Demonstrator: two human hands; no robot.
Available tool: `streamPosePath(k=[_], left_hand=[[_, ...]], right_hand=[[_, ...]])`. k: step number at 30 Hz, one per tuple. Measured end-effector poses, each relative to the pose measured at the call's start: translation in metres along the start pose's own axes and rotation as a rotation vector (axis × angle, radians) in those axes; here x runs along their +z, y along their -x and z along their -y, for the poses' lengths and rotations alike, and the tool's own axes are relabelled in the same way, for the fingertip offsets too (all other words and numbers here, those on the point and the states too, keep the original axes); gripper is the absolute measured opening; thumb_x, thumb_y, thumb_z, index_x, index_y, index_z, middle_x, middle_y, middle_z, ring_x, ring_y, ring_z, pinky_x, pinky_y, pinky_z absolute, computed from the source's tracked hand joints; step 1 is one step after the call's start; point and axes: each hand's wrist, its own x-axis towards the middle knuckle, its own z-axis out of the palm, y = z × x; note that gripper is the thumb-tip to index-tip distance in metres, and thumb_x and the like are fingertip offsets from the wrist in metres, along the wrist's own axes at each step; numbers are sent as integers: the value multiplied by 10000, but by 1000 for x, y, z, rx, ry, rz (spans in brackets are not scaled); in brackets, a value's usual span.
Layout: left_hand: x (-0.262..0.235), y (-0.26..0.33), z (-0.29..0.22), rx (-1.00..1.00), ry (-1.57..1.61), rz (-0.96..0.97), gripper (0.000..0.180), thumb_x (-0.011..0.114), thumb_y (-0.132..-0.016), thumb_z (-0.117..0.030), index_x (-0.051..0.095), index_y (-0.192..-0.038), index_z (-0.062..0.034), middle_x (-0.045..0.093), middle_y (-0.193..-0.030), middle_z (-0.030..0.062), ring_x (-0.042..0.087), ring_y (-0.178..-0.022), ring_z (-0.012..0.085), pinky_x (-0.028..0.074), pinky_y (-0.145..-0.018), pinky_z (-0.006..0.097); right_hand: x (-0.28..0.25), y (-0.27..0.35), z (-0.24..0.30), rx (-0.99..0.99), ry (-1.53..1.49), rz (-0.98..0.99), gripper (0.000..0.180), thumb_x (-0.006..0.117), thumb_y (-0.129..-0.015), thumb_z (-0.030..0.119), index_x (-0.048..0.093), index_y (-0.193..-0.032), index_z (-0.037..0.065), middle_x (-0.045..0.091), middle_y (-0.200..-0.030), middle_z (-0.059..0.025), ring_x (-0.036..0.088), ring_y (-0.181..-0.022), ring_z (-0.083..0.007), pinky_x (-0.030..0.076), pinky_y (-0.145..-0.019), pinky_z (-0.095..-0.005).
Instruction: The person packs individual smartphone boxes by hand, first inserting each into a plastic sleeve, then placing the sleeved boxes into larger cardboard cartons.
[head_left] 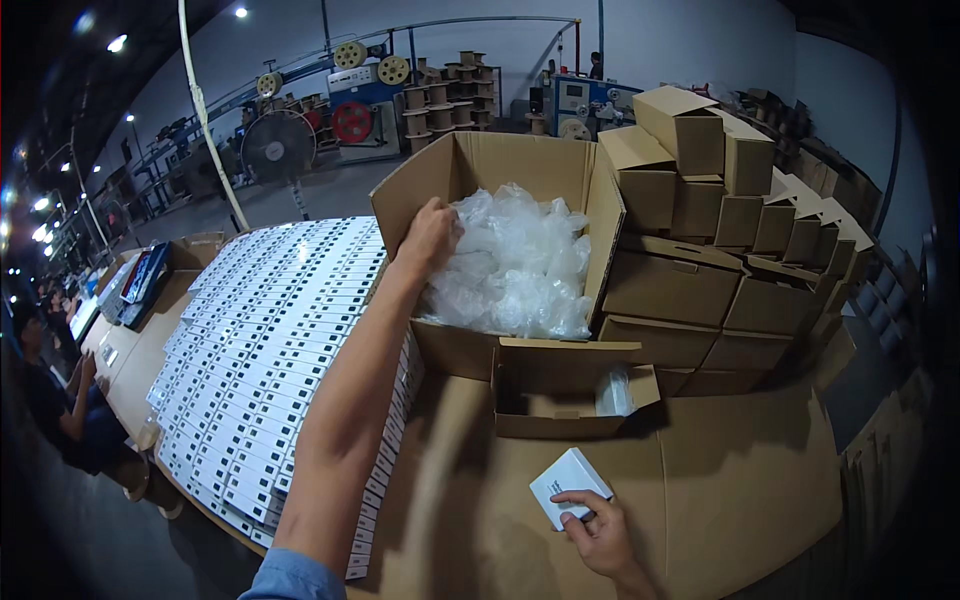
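Observation:
My left hand (430,236) reaches into a large open carton (525,158), along its left wall. Its fingers are bent at the edge of a heap of clear plastic bags (520,265), closed on one of them as far as I can see; the fingertips are partly hidden. Lower down, my right hand (600,535) grips a small flat white box (568,488) by its near edge, thumb and fingers on its top. Between the two hands a small open brown box (555,427) stands on the table, with a clear plastic-wrapped item (614,393) at its right end.
Rows of white boxes (270,350) cover the table's left side. Brown cartons (670,285) are stacked behind and to the right. Cardboard (740,470) covers the table. Another person (75,400) sits far left. A fan (278,150), cable spools (440,110) and machines stand behind.

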Motion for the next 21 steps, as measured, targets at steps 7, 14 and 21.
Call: streamPosePath(k=[7,14,21], left_hand=[[-21,-19,-9,91,-94,-174,114,630,-885,-52,689,-915,40,644,-857,246,631,-930,424,500,-838,506],[-12,-32,-15,77,-1,-308,139,524,-951,-81,607,-971,29,636,-782,306,639,-760,477,509,-694,541],[-25,-18,-37,33,211,-385,109,598,-962,-57,630,-1057,-13,686,-832,238,687,-753,384,519,-660,437]], right_hand=[[2,-24,44,-136,178,71,239,620,-911,-51,711,-1120,19,546,-1124,-98,621,-884,-116,542,-662,-206],[-4,-76,87,-519,400,6,287,694,-809,15,733,-1080,100,598,-1168,-205,644,-1006,-331,548,-842,-382],[11,-190,138,-898,532,-258,262,719,-820,85,711,-1080,50,553,-1253,-259,613,-1089,-414,491,-964,-447]])
